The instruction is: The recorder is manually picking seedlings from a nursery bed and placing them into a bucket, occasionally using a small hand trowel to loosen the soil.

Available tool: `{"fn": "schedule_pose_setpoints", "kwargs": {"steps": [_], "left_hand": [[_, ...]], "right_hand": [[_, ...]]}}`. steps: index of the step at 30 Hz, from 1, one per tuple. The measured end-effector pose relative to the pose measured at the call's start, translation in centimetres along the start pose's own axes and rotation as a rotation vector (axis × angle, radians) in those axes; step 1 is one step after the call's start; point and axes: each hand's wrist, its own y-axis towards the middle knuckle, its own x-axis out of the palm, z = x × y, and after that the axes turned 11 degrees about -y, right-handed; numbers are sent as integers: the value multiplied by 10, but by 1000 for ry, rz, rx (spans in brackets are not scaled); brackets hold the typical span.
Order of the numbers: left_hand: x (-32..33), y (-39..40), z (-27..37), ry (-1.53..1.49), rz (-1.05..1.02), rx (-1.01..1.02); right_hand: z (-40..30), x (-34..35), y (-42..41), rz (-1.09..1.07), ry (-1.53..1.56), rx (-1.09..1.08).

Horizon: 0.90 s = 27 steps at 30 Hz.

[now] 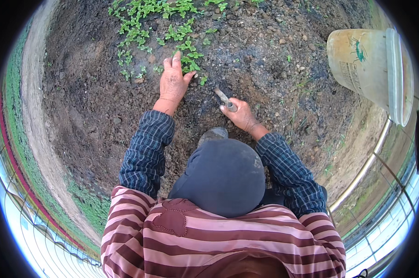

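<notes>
My left hand [173,80] rests at the lower edge of a patch of small green seedlings [136,29], its fingers apart and touching or close beside the leaves. Whether a leaf or stem lies between thumb and fingers cannot be told. One tiny seedling [203,80] stands by itself just right of my left thumb. To the right, my right hand [241,114] is closed round a small soil-covered hand tool [225,98], whose narrow end points up and left, just over the dark soil [209,93].
A dirty translucent plastic bucket [358,62] stands at the upper right on the soil. My bent knee [223,177] and a muddy shoe tip [214,133] are between my arms. Small stones and sparse weeds dot the ground. A pale pipe [362,170] runs along the right side.
</notes>
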Motion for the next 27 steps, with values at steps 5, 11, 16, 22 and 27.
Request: {"fn": "schedule_pose_setpoints", "kwargs": {"steps": [5, 11, 16, 22, 27], "left_hand": [[1, 17, 6, 111, -180, -25], [13, 19, -16, 11, -146, 178], [7, 1, -8, -211, 86, 113], [-30, -19, 10, -765, 93, -308], [-93, -38, 36, -1602, -107, -713]], "right_hand": [[-21, 24, 1, 126, 7, -5], [6, 22, 2, 279, -126, -139], [17, 17, -10, 224, -279, -146], [14, 10, -7, 180, -143, -117], [28, 10, -1, 200, -164, -111]]}}
